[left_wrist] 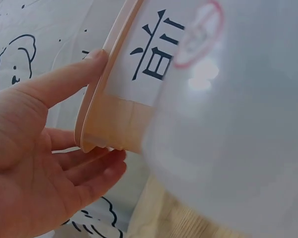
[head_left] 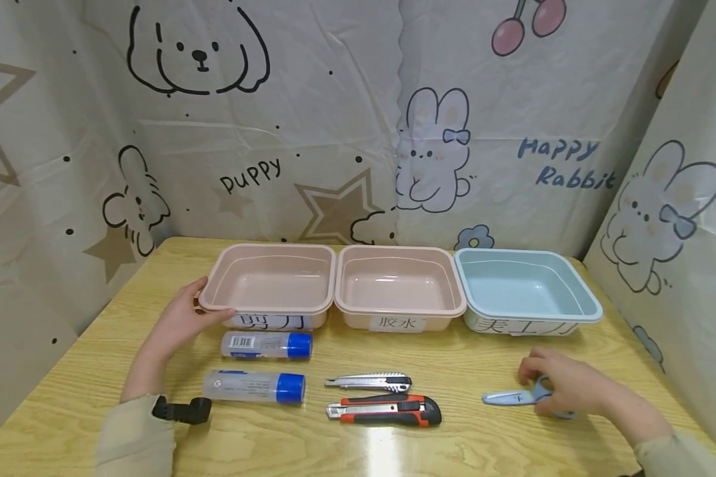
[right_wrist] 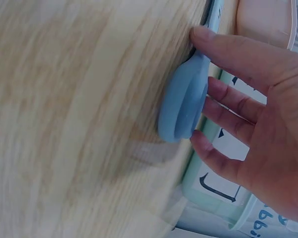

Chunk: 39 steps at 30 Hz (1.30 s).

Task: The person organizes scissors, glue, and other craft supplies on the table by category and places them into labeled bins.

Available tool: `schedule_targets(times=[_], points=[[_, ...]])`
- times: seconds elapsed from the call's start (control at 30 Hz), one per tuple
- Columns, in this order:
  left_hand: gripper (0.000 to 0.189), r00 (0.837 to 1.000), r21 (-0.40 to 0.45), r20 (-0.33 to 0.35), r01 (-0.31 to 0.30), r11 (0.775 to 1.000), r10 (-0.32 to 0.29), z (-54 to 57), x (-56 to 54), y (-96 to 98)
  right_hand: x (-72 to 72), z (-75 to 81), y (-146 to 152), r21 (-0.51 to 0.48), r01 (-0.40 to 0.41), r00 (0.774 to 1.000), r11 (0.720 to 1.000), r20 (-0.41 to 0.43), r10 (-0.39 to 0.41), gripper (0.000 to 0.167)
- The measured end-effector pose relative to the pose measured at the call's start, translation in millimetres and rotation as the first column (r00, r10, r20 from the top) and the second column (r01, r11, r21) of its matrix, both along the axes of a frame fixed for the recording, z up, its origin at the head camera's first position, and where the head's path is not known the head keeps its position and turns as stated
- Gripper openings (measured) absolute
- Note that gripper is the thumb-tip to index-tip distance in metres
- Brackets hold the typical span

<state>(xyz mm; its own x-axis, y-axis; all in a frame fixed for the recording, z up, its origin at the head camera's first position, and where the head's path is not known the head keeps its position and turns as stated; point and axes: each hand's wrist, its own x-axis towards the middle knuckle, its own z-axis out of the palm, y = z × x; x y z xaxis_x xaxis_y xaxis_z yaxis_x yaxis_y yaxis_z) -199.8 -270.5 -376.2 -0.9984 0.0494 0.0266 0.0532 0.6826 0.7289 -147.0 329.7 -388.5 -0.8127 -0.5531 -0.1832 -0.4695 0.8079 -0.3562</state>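
My left hand (head_left: 181, 317) holds the front left corner of the left pink bin (head_left: 262, 311), thumb on its front rim and fingers around the side. A label with Chinese characters is on that bin's front. On the right, my right hand (head_left: 581, 391) grips light blue scissors (head_left: 507, 398) by the handles, with the blades pointing left. The right wrist view shows the thumb near the pivot and the fingers along the far side of the scissors handles (right_wrist: 181, 101), close over the table.
A middle pink bin (head_left: 401, 308) and a light blue bin (head_left: 528, 311), both labelled, continue the row. Two glue bottles (head_left: 238, 344) with blue caps lie before the left bin. A slim silver utility knife (head_left: 358, 381) and a red-black utility knife (head_left: 382, 411) lie mid-table (head_left: 453, 457).
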Motion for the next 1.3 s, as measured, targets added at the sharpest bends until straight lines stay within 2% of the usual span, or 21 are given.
schedule_targets(times=[0.2, 0.33, 0.5, 0.63, 0.87, 1.3], points=[[0.097, 1.0, 0.044, 0.028, 0.004, 0.999, -0.005, -1.8, -0.3, 0.2, -2.3, -3.6, 1, -0.032, -0.014, 1.0, 0.999, -0.007, 0.014, 0.024], [0.099, 0.999, 0.051, 0.04, -0.002, 0.999, 0.0, -1.0, 0.0, 0.0, -6.4, -0.6, -3, -0.035, -0.039, 0.997, 0.999, -0.065, 0.037, 0.024], [0.098, 0.999, 0.056, 0.053, -0.008, 0.998, 0.005, -1.1, -0.2, -2.1, -11.8, 10.4, -17, -0.025, -0.043, 0.989, 0.999, -0.14, 0.04, 0.025], [0.097, 0.998, 0.062, 0.057, -0.011, 0.998, 0.007, -2.2, -0.9, -2.7, -17.0, 20.1, -35, -0.017, -0.078, 0.974, 0.997, -0.216, 0.072, 0.023], [0.096, 0.998, 0.068, 0.062, -0.02, 0.997, 0.016, -2.5, -1.1, -2.4, -32.0, 32.9, -74, -0.026, -0.124, 0.956, 0.992, -0.272, 0.112, 0.017], [0.095, 0.998, 0.075, 0.061, -0.019, 0.997, 0.014, -2.4, -1.0, -3.1, -56.7, 50.3, -137, -0.051, -0.221, 0.887, 0.974, -0.425, 0.179, 0.016]])
